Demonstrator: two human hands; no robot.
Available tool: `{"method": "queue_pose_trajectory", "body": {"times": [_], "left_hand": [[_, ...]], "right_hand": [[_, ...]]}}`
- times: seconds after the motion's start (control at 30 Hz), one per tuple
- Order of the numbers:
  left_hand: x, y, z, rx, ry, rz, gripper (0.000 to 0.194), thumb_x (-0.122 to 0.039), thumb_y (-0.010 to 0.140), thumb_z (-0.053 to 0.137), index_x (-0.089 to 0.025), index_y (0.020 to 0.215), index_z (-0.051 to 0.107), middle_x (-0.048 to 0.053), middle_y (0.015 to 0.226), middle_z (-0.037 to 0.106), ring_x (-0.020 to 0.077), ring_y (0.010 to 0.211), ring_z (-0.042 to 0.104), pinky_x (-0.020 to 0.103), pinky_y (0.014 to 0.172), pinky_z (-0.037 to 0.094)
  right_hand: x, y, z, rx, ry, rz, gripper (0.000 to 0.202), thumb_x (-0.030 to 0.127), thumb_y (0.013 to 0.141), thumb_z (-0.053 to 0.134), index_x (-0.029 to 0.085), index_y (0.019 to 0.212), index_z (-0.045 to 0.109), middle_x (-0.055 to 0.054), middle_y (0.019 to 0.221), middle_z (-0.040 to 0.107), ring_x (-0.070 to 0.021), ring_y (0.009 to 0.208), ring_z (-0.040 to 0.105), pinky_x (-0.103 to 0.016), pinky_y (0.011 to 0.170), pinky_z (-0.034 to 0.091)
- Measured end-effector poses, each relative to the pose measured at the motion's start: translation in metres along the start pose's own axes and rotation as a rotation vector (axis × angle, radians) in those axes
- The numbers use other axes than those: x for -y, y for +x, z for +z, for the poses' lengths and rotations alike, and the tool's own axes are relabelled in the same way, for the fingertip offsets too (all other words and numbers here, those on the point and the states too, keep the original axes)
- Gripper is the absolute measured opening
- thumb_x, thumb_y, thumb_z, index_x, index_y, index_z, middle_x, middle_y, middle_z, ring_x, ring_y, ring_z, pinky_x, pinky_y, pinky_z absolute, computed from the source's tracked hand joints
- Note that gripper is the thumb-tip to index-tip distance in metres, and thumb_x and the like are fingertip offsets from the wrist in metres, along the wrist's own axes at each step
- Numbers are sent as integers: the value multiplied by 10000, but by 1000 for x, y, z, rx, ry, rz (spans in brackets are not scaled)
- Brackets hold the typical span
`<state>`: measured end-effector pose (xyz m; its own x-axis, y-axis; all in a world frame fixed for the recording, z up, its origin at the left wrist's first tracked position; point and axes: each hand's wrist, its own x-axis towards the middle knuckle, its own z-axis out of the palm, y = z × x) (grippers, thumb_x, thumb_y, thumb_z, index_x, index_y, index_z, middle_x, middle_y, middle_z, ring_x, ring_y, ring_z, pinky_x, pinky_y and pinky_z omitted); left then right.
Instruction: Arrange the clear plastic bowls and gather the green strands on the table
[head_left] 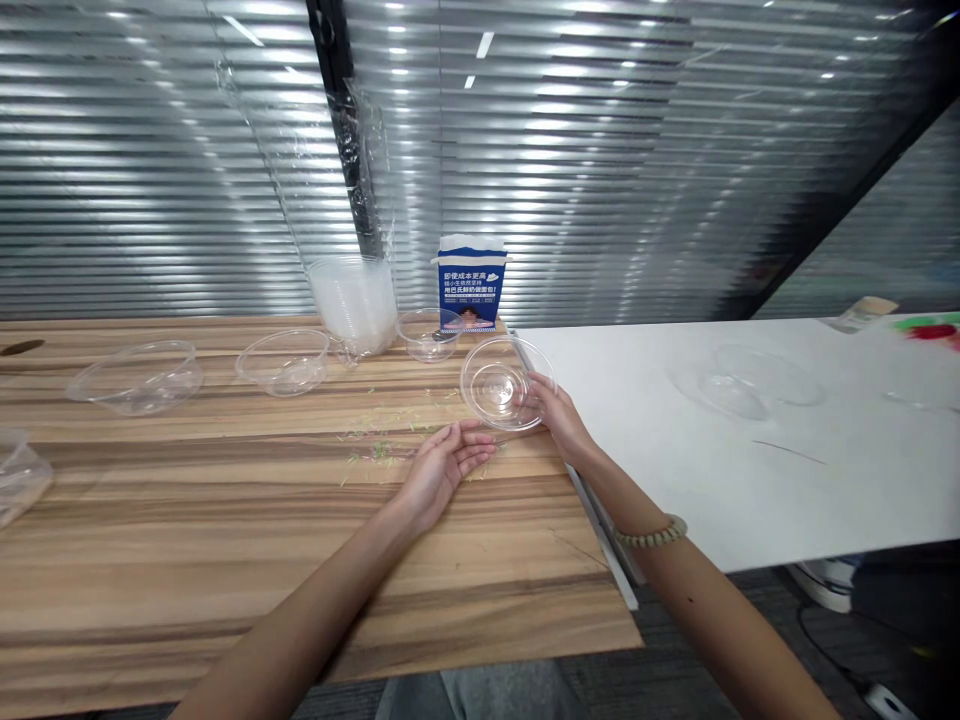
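A clear round plastic bowl [501, 385] is held near the right edge of the wooden table [300, 570], its round base visible. My right hand [556, 415] grips its right side, the fingers seen partly through the clear plastic. Below and left of the bowl, my left hand [448, 470] holds nothing, palm turned inward and fingers extended towards the bowl. Small green and pale shreds [382, 450] lie scattered on the wood just left of my left hand. Behind the held bowl stands another clear bowl [429, 338] with something small and dark at its rim.
A stack of clear bowls [354, 305] in plastic wrap and a blue paper bag [471, 290] stand at the back. More clear bowls [139, 380] [285, 362] sit at the left. A white table [645, 430] adjoins on the right, holding clear containers [735, 390].
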<state>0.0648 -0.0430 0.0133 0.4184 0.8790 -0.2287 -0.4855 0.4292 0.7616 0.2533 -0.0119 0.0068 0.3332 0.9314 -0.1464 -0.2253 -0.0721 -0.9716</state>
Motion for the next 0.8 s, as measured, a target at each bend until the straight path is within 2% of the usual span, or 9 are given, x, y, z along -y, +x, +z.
{"method": "queue_pose_trajectory", "body": {"times": [0.8], "left_hand": [[1,3,-3,14,-42,-22,261,-235,933,399,-85,941,612,119,824,686,177,812,661,311,858,495]], "right_hand": [[0,-1,-1,34,-10,-19,363,311,764,558,205,1110,543,-22,878,666,-180,807,652,-250,597,508]]}}
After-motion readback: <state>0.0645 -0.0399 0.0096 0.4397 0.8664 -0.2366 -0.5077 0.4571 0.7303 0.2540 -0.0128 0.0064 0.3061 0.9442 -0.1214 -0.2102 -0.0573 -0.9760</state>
